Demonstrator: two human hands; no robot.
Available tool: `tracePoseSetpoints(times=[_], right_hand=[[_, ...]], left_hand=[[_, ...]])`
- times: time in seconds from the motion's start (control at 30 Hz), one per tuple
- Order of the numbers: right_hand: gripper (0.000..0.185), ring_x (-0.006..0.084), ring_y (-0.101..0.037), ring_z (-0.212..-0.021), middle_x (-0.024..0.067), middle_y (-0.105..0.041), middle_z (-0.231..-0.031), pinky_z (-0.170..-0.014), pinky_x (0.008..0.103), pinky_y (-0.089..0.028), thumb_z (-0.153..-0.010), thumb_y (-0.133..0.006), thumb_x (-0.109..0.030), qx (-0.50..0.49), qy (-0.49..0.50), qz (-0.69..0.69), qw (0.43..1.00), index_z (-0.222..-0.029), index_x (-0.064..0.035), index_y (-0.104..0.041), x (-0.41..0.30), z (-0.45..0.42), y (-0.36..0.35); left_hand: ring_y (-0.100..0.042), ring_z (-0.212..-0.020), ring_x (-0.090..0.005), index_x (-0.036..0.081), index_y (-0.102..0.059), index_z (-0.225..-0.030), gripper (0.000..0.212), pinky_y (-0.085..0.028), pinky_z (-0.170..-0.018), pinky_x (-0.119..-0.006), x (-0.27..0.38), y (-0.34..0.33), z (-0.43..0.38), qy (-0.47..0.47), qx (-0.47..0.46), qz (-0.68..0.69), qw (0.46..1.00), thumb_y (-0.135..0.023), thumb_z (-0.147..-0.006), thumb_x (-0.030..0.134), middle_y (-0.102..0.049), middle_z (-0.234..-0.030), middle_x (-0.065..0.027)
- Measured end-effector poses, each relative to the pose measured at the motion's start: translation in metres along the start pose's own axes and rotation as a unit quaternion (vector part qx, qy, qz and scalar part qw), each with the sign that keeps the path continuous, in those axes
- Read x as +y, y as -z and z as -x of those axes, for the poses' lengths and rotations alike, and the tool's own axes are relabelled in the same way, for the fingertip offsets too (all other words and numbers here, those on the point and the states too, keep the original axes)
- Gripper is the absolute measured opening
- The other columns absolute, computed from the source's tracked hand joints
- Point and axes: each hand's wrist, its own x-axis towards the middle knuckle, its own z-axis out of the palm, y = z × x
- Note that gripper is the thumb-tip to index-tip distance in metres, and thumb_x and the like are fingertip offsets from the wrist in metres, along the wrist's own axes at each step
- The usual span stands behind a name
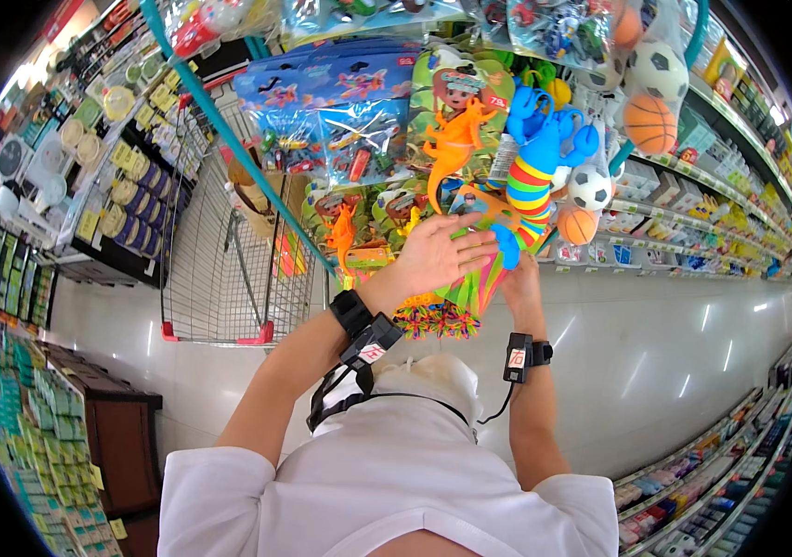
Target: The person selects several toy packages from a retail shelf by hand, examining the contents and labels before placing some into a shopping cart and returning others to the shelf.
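Note:
My left hand (443, 255) is spread flat in front of a toy display, fingers extended, its fingertips beside the blue tail (505, 245) of a hanging toy lobster (532, 174). The lobster has blue claws and a body of coloured rings. My right hand (523, 280) is raised just below that tail, against a pink and green striped item (474, 287). Its fingers are partly hidden, so its grip is unclear. Above my left hand hangs an orange toy dinosaur (456, 144) on a green card. Multicoloured spiky toys (438, 322) hang below.
A wire shopping cart (218, 292) stands to the left, behind the teal frame (243, 157) of the display. Bagged toy vehicles (361, 143) and netted toy balls (650, 124) hang around. Stocked shelves (730, 188) line the right side. A brown cabinet (121, 445) stands at lower left.

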Motion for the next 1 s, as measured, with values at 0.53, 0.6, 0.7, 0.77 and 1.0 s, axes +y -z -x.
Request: tracePoseSetpoints(times=[0.53, 0.6, 0.7, 0.77, 1.0], right_hand=[[0.033, 0.0182, -0.052, -0.097, 0.009, -0.053, -0.108, -0.085, 0.0318, -0.041, -0.087, -0.038, -0.022, -0.006, -0.041, -0.026, 0.999, -0.108, 0.0005, -0.048, 0.015, -0.005, 0.013], [0.029, 0.0174, -0.053, -0.095, 0.0087, -0.054, -0.105, -0.083, 0.0313, -0.041, -0.086, -0.04, -0.019, -0.015, 0.007, 0.048, 0.999, -0.105, 0.001, -0.05, 0.008, -0.011, 0.021], [0.024, 0.0164, -0.054, -0.092, 0.0081, -0.056, -0.101, -0.081, 0.0304, -0.042, -0.084, -0.043, -0.014, -0.011, 0.032, 0.071, 0.997, -0.101, 0.0018, -0.052, -0.005, -0.016, 0.029], [0.022, 0.0161, -0.054, -0.091, 0.0079, -0.057, -0.099, -0.079, 0.0298, -0.042, -0.083, -0.045, -0.011, -0.005, 0.03, 0.071, 0.997, -0.1, 0.0021, -0.052, -0.012, -0.019, 0.026], [0.022, 0.0159, -0.055, -0.089, 0.0079, -0.056, -0.099, -0.075, 0.0286, -0.044, -0.083, -0.048, -0.012, -0.002, 0.042, 0.099, 0.994, -0.099, 0.0024, -0.051, -0.017, -0.029, 0.021]], left_hand=[[-0.041, -0.111, -0.0337, 0.004, -0.039, -0.118, 0.045, -0.031, -0.096, -0.042, -0.003, 0.002, 0.001, -0.003, 0.006, -0.013, 1.0, -0.043, -0.081, 0.029, -0.046, -0.113, -0.0198], [-0.041, -0.111, -0.0332, 0.003, -0.039, -0.118, 0.046, -0.031, -0.095, -0.042, -0.003, 0.003, 0.0, 0.002, 0.008, -0.017, 1.0, -0.043, -0.081, 0.029, -0.046, -0.113, -0.0197], [-0.04, -0.112, -0.0325, 0.003, -0.039, -0.118, 0.047, -0.032, -0.095, -0.042, -0.003, 0.001, 0.003, 0.0, 0.015, -0.024, 1.0, -0.043, -0.08, 0.03, -0.045, -0.114, -0.0192], [-0.04, -0.112, -0.0324, 0.003, -0.038, -0.119, 0.047, -0.032, -0.095, -0.042, -0.003, 0.001, 0.003, -0.003, 0.018, -0.02, 1.0, -0.043, -0.08, 0.03, -0.045, -0.114, -0.0189], [-0.04, -0.112, -0.0327, 0.002, -0.035, -0.12, 0.05, -0.032, -0.095, -0.042, -0.004, 0.005, -0.001, -0.004, 0.02, -0.019, 1.0, -0.043, -0.08, 0.03, -0.044, -0.115, -0.0184]])
